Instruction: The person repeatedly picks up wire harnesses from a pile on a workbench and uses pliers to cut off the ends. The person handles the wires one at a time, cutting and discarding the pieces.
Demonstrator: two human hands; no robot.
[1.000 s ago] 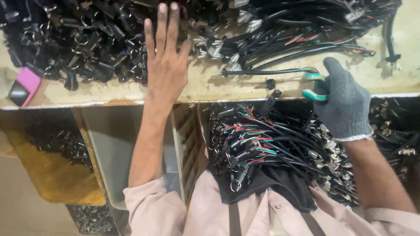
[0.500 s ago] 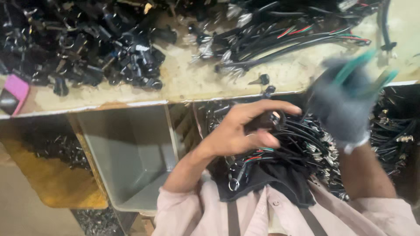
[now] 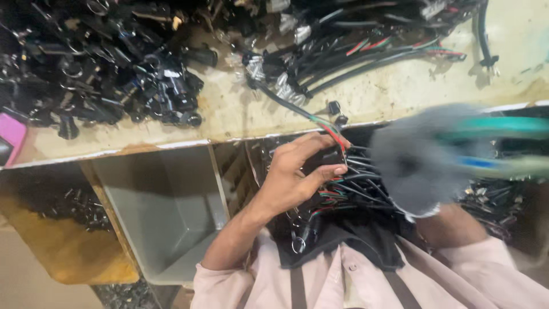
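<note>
Pulled back off the surface point(image 3: 400, 91), left hand point(image 3: 297, 171) pinches a wire bundle point(image 3: 349, 183) in its grip to steady it, while the blurred gloved right hand point(image 3: 417, 160) seemingly clasps green-handled cutters point(image 3: 497, 129).

2 hands, 1 bare point(image 3: 297, 171) and 1 gloved point(image 3: 420, 160), 1 grey bin point(image 3: 171, 229), 1 pink object point(image 3: 11, 137).

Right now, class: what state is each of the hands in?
Left hand: closed on a wire bundle.
Right hand: gloved, blurred, gripping a green-handled tool.
</note>
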